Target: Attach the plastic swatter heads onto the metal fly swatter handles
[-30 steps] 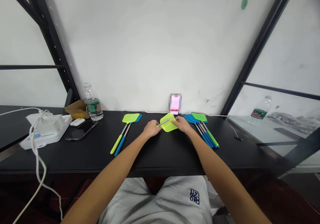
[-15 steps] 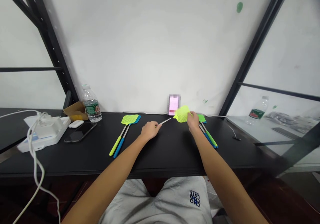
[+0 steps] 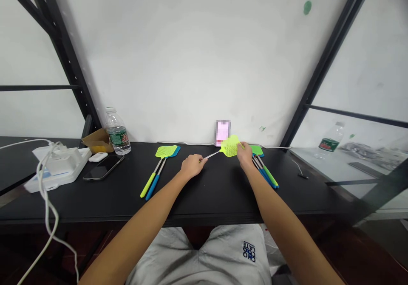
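**A:** What's that person doing at the bench?

**B:** Handling a lime-green fly swatter (image 3: 230, 145) with both hands, out in front of them above the black tabletop (image 3: 219, 196). The left hand (image 3: 192, 166) is closed around the lower end of the thin metal shaft (image 3: 212, 154), and that hand hides where the shaft ends.

**A:** And the right hand (image 3: 245, 155)?

**B:** Not open either. Its fingers (image 3: 241, 146) are pinching the edge of the mesh head (image 3: 228, 147).

**A:** Where's the swatter, exactly?

**B:** It seems to be off the table, though I can't be sure from here. The head overlaps a small upright device with a pixelated pink screen (image 3: 222, 133) and sits just left of a group of blue and green swatters (image 3: 264, 171). Another pair with lime and blue handles (image 3: 152, 182) lies to the left of the hands.

**A:** What step would you call this?

**B:** I'd say one swatter is being worked on by itself, apart from both groups. Held by both ends like that, any move calls for keeping the head clear of the device and the swatters beside it.
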Demonstrator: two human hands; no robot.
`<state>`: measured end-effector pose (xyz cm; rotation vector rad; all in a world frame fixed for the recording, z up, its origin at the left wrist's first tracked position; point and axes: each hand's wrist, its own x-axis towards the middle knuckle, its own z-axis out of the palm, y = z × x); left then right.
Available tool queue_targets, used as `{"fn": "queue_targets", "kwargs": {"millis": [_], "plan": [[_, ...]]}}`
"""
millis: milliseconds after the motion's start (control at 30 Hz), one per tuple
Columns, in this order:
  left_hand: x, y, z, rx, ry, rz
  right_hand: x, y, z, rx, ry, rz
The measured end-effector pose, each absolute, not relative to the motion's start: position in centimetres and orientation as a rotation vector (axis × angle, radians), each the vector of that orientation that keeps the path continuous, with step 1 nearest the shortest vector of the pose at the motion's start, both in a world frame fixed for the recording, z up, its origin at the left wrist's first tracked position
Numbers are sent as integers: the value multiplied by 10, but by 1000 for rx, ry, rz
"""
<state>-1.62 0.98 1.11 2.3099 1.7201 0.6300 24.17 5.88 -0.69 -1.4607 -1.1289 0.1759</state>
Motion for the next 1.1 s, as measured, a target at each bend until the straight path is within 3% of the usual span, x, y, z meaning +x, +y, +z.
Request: {"fn": "queue_targets", "kwargs": {"millis": [1100], "plan": [[-23, 8, 12, 2413, 1636, 628, 242, 58, -11, -1558, -1218, 223]]}}
